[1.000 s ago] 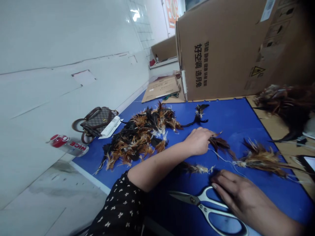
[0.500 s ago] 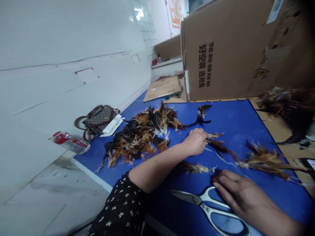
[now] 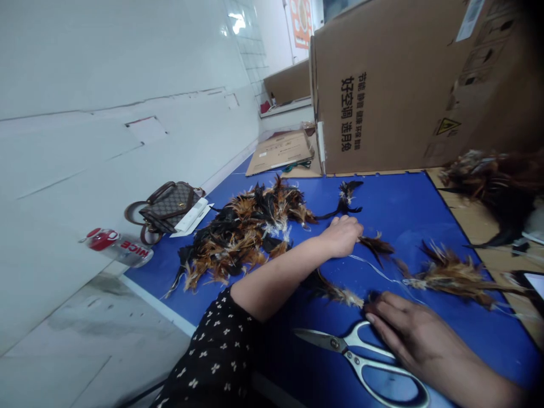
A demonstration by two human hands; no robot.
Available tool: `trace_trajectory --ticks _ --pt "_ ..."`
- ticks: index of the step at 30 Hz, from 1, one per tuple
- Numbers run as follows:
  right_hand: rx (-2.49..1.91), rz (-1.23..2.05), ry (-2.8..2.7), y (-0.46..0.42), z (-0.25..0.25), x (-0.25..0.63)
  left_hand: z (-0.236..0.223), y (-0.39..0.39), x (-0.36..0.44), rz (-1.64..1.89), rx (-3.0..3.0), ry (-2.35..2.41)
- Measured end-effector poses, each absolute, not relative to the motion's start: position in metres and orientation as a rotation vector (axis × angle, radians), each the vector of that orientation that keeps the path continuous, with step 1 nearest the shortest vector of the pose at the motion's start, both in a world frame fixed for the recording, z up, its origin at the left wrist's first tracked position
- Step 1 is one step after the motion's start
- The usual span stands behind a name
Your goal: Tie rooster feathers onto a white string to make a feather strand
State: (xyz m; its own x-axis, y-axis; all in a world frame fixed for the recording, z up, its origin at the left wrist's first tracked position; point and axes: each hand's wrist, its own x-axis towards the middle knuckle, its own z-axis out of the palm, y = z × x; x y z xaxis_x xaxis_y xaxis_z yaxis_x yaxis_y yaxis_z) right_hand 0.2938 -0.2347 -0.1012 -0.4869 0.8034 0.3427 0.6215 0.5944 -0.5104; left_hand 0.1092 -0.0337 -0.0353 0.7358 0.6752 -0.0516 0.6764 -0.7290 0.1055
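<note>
My left hand [image 3: 340, 236] reaches across the blue table surface [image 3: 395, 207], its fingers curled closed around the end of a small brown feather tuft [image 3: 377, 245]. My right hand [image 3: 410, 328] lies lower right with its fingers pressed together. Its fingertips meet the pale quill end of another feather bunch [image 3: 340, 294]; a small dark bit shows there, too unclear to name. Silver scissors [image 3: 351, 345], blades nearly closed, lie beside and partly under my right hand. A thin white string [image 3: 378, 271] runs from near my left hand to a tied brown feather bunch [image 3: 453, 275].
A large heap of brown and black feathers [image 3: 242, 232] covers the left middle. Behind it lies a black feather tuft [image 3: 346, 195]. A handbag [image 3: 170, 207] and a bottle [image 3: 121, 246] are at left. A big cardboard box [image 3: 395, 102] stands behind; more feathers [image 3: 501, 187] lie at right.
My left hand has shifted slightly up and right, covering more of the small tuft. The lower feather bunch's quill end now meets my right fingertips, where a gap showed before.
</note>
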Motion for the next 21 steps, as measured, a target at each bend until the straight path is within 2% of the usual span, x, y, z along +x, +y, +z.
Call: trace_trajectory --ticks 4,9,12,17,21 --pt "-1.048 0.398 -2.232 -0.236 -0.094 0.294 -0.029 -0.046 0.098 0.100 2.894 1.038" --pt "-1.133 -0.021 -1.884 -0.242 -0.074 0.294 -0.011 -0.087 0.086 0.233 2.998 0.823" --pt "-1.233 -0.139 -1.885 -0.240 -0.070 0.292 0.001 -0.117 0.083 0.228 2.971 0.707" --pt "-1.247 -0.103 -1.980 -0.234 -0.085 0.288 0.008 -0.148 0.081 0.394 2.701 0.610" --pt "-1.291 0.148 -1.863 -0.239 -0.090 0.288 -0.009 -0.160 0.079 0.734 2.014 0.724"
